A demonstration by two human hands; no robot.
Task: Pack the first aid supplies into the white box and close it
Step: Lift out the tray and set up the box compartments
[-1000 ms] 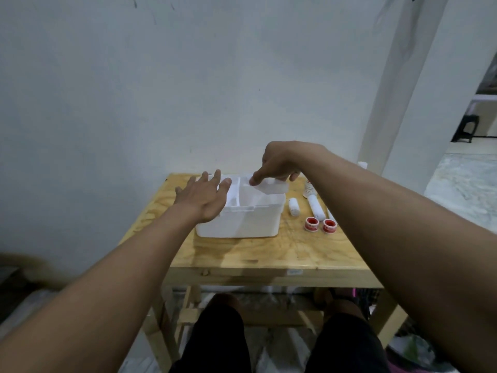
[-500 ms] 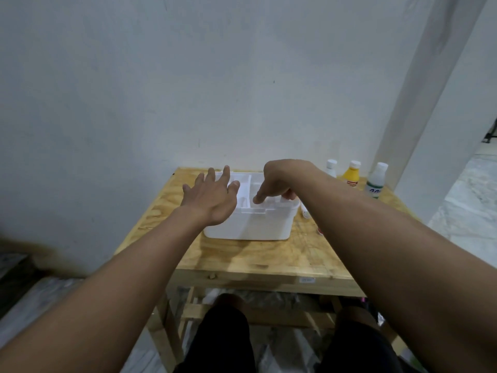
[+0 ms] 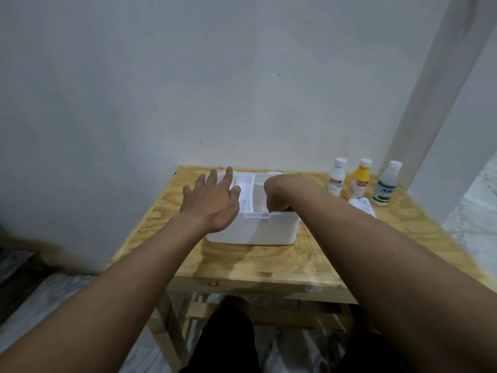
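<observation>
An open white box [image 3: 252,230] with inner dividers stands on the wooden table [image 3: 263,262]. My left hand [image 3: 212,201] hovers flat over the box's left edge, fingers spread, holding nothing. My right hand [image 3: 278,196] is bent down into the box's right compartment. Its fingertips are hidden below the rim, so I cannot tell what they hold. To the right stand a white bottle [image 3: 335,177], a yellow bottle [image 3: 359,180] and a clear bottle with a green label [image 3: 386,184]. A white bundle [image 3: 361,205] lies in front of them, partly behind my right forearm.
The table stands against a white wall, with a white pillar at the right. My forearm covers the table surface right of the box. My knees show under the table's front edge.
My right hand has dropped from above the box's rim down into the right compartment, carrying a pale item. The left hand stayed over the left edge. The view shifted, revealing the bottles.
</observation>
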